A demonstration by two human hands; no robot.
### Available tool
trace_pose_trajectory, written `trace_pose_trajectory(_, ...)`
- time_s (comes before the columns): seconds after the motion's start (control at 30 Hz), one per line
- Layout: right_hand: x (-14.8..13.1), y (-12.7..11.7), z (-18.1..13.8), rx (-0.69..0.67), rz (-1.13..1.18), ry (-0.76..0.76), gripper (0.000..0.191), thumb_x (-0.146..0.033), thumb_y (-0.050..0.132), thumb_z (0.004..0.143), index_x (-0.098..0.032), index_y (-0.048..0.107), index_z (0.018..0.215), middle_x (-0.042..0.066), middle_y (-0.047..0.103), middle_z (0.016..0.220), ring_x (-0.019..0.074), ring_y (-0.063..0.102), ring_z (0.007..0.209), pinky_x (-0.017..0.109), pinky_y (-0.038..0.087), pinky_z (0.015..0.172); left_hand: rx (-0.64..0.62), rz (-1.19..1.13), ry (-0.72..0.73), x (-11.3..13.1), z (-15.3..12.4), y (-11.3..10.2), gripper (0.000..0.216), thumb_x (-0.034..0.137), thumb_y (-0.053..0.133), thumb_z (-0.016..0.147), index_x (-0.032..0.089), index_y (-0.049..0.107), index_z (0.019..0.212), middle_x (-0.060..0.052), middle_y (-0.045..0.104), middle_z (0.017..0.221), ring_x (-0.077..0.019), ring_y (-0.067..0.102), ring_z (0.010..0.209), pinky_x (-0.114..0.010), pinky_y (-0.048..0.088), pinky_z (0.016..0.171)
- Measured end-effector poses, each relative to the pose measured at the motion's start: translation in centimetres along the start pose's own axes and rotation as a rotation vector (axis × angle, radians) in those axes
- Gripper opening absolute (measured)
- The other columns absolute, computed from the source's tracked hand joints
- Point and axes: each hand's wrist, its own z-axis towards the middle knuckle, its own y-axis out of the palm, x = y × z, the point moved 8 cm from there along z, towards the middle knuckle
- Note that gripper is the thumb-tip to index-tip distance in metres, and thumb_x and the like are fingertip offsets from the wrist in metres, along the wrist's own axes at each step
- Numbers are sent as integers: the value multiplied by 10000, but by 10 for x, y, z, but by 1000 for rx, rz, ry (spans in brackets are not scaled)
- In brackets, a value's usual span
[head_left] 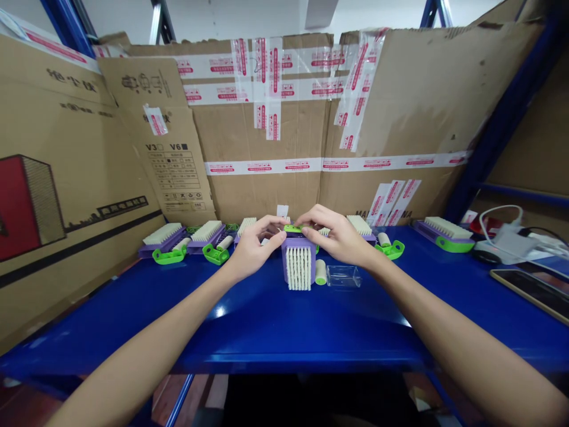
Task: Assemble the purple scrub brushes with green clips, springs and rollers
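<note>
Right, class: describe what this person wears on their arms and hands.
Nothing is worn. The left hand and right hand have no gloves, and no ring, watch or bracelet shows. The left forearm and right forearm are bare, with no sleeve in view.

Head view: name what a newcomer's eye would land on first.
At the centre of the bright blue table, the left hand and right hand pinch the top of a purple brush stood on end, cream bristles facing the camera. Behind runs a row of like brushes, backed by taped cardboard boxes.
</note>
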Motion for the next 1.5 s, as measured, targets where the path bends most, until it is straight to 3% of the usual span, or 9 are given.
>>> trace_pose_trajectory(0.23,-3,4,-1,-35,-71,-11,216,-269,511,1121,-280,692,1238,70,639,1099,233,641,1024,428,530,937,45,-25,-6,-2,0,1,247,385,683,1019,221,728,1199,-62,758,1080,-192,700,941,-327,585,838)
trace_pose_trajectory(0.37,-1,5,-2,-33,-92,8,240,-257,484,1124,-277,686,1251,74,608,1109,236,641,1027,428,526,941,21,-36,-17,-3,-2,4,332,423,769,973,227,723,1237,-70,745,1109,-208,704,1012,-335,588,875)
trace_pose_trajectory(0.63,-1,7,-3,-37,-122,10,258,-272,447,1136,-275,671,1262,80,584,1122,241,633,1022,446,531,933,26,-65,-35,-2,-4,8,357,376,793,970,212,648,1252,-71,726,1125,-179,692,976,-303,582,848)
trace_pose_trajectory(0.93,-5,7,-2,-37,-153,-11,276,-261,417,1141,-288,656,1278,85,554,1126,252,618,1032,457,538,938,31,-35,-12,-4,-4,7,230,397,607,1078,221,664,1215,-65,720,1165,-189,681,1009,-314,566,876)
trace_pose_trajectory(1.5,-7,4,-1,31,-97,-26,150,-321,536,1124,-263,644,1211,84,656,1135,248,634,1034,422,533,916,6,-22,-45,-4,-3,7,298,455,718,1013,201,695,1166,-72,752,1059,-189,710,910,-315,579,804)
